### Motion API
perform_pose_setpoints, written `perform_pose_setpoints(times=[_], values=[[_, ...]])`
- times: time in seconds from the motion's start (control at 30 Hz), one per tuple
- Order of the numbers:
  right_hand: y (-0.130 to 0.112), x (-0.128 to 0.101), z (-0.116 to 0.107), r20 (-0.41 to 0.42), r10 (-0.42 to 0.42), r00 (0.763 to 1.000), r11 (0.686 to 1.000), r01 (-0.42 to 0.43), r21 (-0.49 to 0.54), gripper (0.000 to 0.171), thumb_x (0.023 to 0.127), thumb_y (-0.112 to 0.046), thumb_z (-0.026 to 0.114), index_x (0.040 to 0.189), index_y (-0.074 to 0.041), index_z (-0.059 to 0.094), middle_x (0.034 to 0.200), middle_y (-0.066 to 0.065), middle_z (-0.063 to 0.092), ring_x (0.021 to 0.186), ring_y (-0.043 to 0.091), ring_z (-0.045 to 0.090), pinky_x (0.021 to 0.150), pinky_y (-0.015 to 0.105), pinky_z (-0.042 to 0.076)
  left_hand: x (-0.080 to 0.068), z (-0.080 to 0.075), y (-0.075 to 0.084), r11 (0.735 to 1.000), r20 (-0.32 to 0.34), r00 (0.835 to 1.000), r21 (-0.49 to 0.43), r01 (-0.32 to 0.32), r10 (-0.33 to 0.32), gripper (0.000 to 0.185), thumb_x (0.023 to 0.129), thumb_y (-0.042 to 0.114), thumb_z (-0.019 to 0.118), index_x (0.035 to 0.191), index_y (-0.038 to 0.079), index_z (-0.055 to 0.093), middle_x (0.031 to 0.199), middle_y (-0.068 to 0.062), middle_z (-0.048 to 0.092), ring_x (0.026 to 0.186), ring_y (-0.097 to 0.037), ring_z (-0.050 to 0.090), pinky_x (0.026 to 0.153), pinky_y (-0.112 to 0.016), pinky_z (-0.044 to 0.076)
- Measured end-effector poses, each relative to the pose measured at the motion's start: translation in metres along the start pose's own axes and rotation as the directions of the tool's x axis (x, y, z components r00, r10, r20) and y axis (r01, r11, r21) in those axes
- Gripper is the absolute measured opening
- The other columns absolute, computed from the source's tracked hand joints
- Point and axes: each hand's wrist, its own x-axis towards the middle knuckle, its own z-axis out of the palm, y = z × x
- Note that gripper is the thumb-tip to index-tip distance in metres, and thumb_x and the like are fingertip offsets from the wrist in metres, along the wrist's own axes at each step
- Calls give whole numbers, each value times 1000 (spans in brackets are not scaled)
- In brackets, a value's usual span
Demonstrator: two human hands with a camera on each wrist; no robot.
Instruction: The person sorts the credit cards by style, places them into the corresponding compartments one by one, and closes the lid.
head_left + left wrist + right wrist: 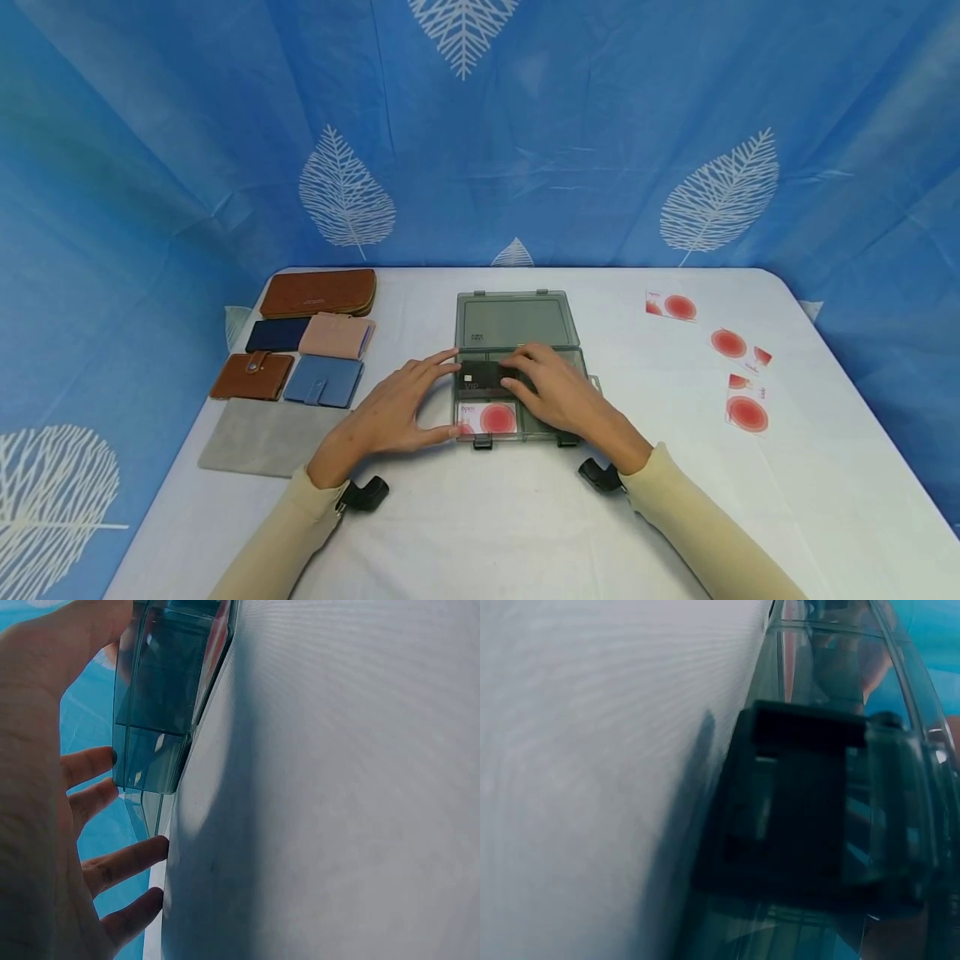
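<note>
A grey-green see-through plastic case (517,323) lies on the table with its lid folded back. A black card (480,377) marked VIP is at its upper left compartment. My right hand (558,392) reaches over the case and pinches the card's right end between thumb and fingers. A white card with a red circle (487,418) lies in the lower left compartment. At the case's left side my left hand (393,408) has its fingers spread, fingertips at the rim and thumb near the front corner. In the right wrist view a black latch (802,810) hides the fingertips.
On the left lie a brown zip wallet (318,293), a dark blue holder (276,335), a pink wallet (330,335), a brown snap wallet (251,377), a blue wallet (324,381) and a grey pouch (262,437). Three red-and-white cards (746,412) lie at right.
</note>
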Motion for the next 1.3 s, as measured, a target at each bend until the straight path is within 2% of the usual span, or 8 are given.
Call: perform_pose_setpoints(times=[0.2,0.7,0.9,1.03,1.17,1.3], values=[[2,-1,1,43,-11,999,1000,11,2,36,110,-36,63,136,-13,75,143,13,66,137,36,59,113,57,48,0,1,0,1000,-2,1000,-3,-7,7,93,90,64,77,165,19,45,177,2,30,147,-31,49,112,-62,47],[2,-1,-3,166,9,986,1000,-10,2,46,113,-43,55,145,-13,69,150,12,63,143,37,53,118,58,42,0,-1,2,1000,4,1000,-7,6,-6,94,90,63,77,166,19,43,177,4,29,148,-32,49,112,-63,46],[6,-3,-18,154,-2,988,998,-7,61,43,111,-41,61,142,-13,70,149,12,63,143,37,54,116,60,44,0,-1,1,1000,7,1000,-8,-1,2,94,90,63,77,166,19,43,177,2,29,148,-32,48,113,-63,45],[14,-4,-31,132,3,991,989,-22,148,43,106,-40,71,140,-14,70,143,8,66,139,34,58,113,59,47,0,-1,1,1000,13,1000,-5,4,-4,94,90,63,77,166,19,43,177,2,28,149,-31,47,114,-64,44],[29,-7,-44,92,11,996,973,-32,229,48,102,-32,78,143,-11,68,140,6,68,132,30,63,109,57,51,0,-1,1,1000,7,1000,-3,8,-8,95,89,63,78,166,20,43,177,4,29,150,-31,47,115,-63,43],[51,-14,-56,36,17,999,968,-26,251,50,99,-22,81,144,-6,66,138,11,68,128,33,64,106,58,51,-1,0,1,1000,1,1000,-9,0,0,94,89,62,79,165,19,44,176,4,30,150,-31,47,114,-63,43]])
